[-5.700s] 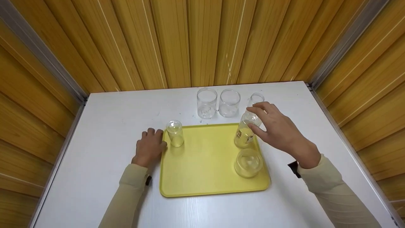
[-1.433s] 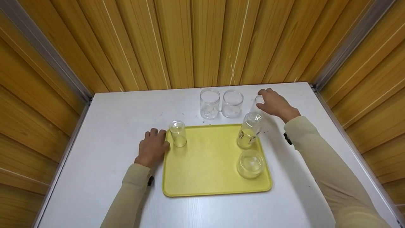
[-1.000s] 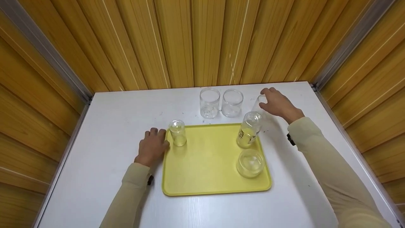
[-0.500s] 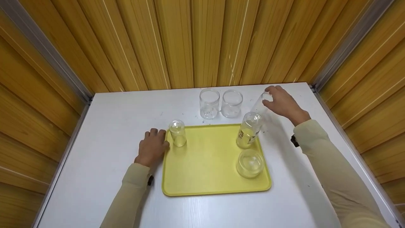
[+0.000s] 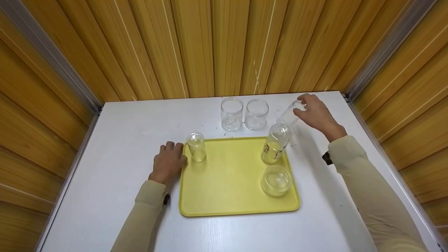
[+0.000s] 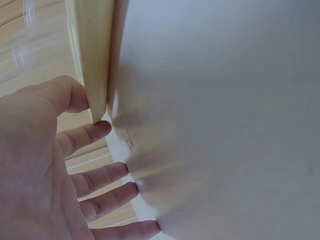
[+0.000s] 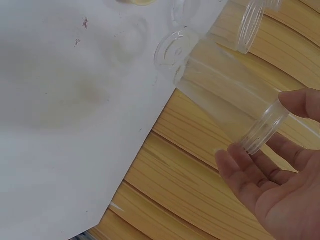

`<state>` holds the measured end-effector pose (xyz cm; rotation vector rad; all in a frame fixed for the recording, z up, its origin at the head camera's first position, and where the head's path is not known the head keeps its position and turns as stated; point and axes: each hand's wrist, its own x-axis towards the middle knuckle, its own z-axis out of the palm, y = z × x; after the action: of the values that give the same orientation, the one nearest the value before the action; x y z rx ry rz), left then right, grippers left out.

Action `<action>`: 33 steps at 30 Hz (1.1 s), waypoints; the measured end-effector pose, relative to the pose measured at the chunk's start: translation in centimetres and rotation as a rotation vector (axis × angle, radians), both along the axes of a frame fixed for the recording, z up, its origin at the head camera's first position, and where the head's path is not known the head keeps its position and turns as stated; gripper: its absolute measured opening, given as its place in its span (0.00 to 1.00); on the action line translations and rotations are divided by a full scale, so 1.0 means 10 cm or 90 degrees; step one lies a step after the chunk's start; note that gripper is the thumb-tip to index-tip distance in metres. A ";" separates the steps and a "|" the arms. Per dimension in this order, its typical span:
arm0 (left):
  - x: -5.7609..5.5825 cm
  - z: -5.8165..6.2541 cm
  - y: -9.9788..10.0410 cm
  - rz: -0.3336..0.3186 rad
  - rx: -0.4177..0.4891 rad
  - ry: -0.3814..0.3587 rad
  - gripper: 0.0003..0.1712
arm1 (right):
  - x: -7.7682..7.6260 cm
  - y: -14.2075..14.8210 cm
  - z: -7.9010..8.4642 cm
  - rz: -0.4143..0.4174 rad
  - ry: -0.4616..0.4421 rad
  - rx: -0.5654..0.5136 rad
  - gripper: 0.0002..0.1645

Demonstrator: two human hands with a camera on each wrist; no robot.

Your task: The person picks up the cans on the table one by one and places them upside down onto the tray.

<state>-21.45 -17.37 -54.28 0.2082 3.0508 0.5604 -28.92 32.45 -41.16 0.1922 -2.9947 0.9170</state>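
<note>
My right hand (image 5: 316, 113) grips a tall clear jar (image 5: 289, 113) by its mouth end, thumb on one side and fingers on the other. The jar leans over to the right, its base close to the table behind the tray. In the right wrist view the held jar (image 7: 225, 95) shows a ridged ring at the mouth, right at the fingertips. My left hand (image 5: 168, 161) rests on the table at the left edge of a yellow tray (image 5: 227, 182). Its thumb touches the tray's rim, and its spread fingertips meet the table in the left wrist view.
A narrow clear jar (image 5: 197, 148) stands at the tray's back left. A taller printed jar (image 5: 274, 145) and a wide, low one (image 5: 276, 180) stand along its right side. Behind the tray are two open clear jars (image 5: 231, 113). Wood-patterned walls (image 5: 196, 49) enclose the white table.
From farther forward over the tray's right side, my right hand has gone back to the rear jar. Over the last second it has tipped that jar rightward. My left hand has stayed put.
</note>
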 end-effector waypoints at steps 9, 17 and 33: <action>0.01 0.01 0.01 0.002 -0.003 0.007 0.28 | 0.06 -0.01 0.05 -0.032 0.013 -0.052 0.32; 0.01 0.01 0.01 0.005 -0.003 -0.007 0.29 | 0.13 -0.01 0.10 -0.059 -0.010 -0.114 0.36; 0.01 0.01 0.00 0.007 0.015 -0.004 0.28 | 0.25 -0.05 0.20 -0.082 0.002 -0.174 0.39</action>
<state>-21.38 -17.33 -54.21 0.1908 3.0427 0.5964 -26.45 31.91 -39.19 -0.0014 -2.7975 1.2895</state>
